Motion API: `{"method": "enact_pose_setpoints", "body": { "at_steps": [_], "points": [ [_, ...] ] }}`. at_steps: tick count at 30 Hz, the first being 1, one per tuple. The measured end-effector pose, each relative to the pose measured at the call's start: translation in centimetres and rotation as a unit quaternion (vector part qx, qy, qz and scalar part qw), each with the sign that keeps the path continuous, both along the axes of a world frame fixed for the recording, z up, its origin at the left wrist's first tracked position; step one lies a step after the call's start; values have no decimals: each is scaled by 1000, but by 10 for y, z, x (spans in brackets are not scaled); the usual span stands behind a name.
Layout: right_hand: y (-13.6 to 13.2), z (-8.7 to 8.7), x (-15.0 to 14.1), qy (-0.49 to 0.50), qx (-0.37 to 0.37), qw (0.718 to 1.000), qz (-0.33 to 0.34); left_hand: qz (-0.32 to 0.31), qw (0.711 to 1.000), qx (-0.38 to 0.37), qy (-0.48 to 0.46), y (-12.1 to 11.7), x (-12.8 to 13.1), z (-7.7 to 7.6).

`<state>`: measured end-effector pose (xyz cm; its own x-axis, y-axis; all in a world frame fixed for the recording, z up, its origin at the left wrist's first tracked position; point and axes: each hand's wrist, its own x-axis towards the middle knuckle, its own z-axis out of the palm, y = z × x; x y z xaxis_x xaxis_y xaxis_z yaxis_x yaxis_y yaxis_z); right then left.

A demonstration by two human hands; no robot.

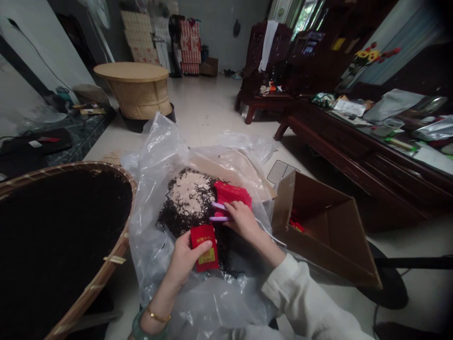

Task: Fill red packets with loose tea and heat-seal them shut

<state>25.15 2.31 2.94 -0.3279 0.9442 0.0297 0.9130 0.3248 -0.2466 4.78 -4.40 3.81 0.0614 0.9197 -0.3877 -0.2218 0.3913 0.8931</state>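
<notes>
A small red packet point(203, 234) with gold print stands upright in my left hand point(182, 259), thumb across its front. My right hand point(244, 221) is closed around a purple two-armed tool point(220, 218) that looks like a small flat iron. Its arms are apart, just above the packet and not touching it. Beyond that hand lies a fanned stack of red packets point(231, 191). Dark twisted tea leaves point(173, 219) are spread around and below my hands on clear plastic sheeting point(155, 156). A white cord-like line point(271, 232) runs beside my right wrist.
At the left stands a large woven tray point(120, 250) full of dark leaves. On the right is an open cardboard box point(325, 226) with red pieces inside. A long wooden table point(339, 141) holds clutter. A round-topped basket point(138, 94) stands farther back.
</notes>
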Motion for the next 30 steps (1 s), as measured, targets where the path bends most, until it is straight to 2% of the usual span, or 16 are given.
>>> {"method": "enact_pose_setpoints", "body": {
  "at_steps": [2,6,8,10,13,19,25,30],
  "points": [
    [1,8,9,98,-13,995,-5,-7,1000,3,5,0,-1,-1],
    [-2,38,22,284,-64,956,29,-27,999,7,30,1,-2,-2],
    [-8,56,19,296,-97,946,83,-35,998,16,49,2,-1,1],
    [-14,72,11,267,-132,944,142,-48,995,40,76,3,0,6],
    [-20,88,-6,203,-154,951,176,-73,988,85,110,4,2,14],
    [-23,94,-21,134,-142,967,163,-67,982,86,155,2,0,13],
    [-26,88,-23,166,-148,964,146,-57,992,40,105,1,0,11],
    [-28,86,-25,177,-141,965,130,-59,993,32,94,0,1,12]
  ]
}}
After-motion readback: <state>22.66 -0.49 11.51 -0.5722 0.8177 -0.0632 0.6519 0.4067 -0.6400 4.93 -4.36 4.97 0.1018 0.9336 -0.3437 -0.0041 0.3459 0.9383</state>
